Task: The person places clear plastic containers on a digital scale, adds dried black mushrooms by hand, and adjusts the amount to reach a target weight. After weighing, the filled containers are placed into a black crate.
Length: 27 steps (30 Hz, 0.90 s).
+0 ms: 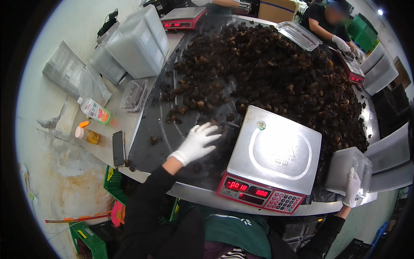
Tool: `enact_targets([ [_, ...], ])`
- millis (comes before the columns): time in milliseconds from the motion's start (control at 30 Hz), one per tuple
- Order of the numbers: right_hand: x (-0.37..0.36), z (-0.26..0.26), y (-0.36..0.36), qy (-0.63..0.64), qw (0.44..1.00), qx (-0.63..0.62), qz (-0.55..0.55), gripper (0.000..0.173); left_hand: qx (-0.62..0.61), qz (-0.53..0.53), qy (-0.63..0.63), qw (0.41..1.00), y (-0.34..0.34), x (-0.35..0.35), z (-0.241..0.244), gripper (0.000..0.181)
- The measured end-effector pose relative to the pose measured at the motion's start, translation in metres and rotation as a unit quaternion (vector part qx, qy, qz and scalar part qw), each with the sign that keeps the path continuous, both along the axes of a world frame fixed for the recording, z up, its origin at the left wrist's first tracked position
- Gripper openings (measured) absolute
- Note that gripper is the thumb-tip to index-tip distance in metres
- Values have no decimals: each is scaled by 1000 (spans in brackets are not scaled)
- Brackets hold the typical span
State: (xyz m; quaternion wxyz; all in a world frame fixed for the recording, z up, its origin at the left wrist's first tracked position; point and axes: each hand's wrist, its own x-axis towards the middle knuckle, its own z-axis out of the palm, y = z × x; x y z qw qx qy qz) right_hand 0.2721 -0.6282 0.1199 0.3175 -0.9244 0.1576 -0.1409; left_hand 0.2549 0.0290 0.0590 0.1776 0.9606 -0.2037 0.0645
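My left hand [198,144], in a white glove, is over the dark table surface [181,162] with fingers spread and nothing in them. A few loose dark brown pieces, like wood ear mushrooms, lie near its fingertips. My right hand [353,187], also gloved, grips the near right side of a stack of clear plastic boxes [341,170]; some fingers are hidden. Between my hands stands a digital scale [262,192] with a red housing, lit red digits and a bare steel pan [278,149]. Beyond it spreads a large heap of the dark mushroom-like pieces [271,68].
Stacked plastic lids or trays [136,45], a clear box [134,95], a drink bottle [93,110], a jar [87,135] and a phone [118,149] line the left ledge. A co-worker [323,26] works beside another scale [354,71]. Green crates [87,239] stand below left.
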Motion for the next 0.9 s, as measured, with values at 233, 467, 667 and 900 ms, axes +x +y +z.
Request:
enact_targets([
  [233,0,0,-8,-5,1000,-16,1,44,-184,134,-92,969,89,50,14,39],
  [467,5,4,-14,5,999,49,10,41,-81,188,57,977,78,100,-34,49],
  [667,6,5,-1,3,1000,-22,-22,37,-184,118,80,972,54,27,-11,39],
  [900,-13,10,22,-358,934,3,22,16,-63,165,-13,984,46,22,2,61],
])
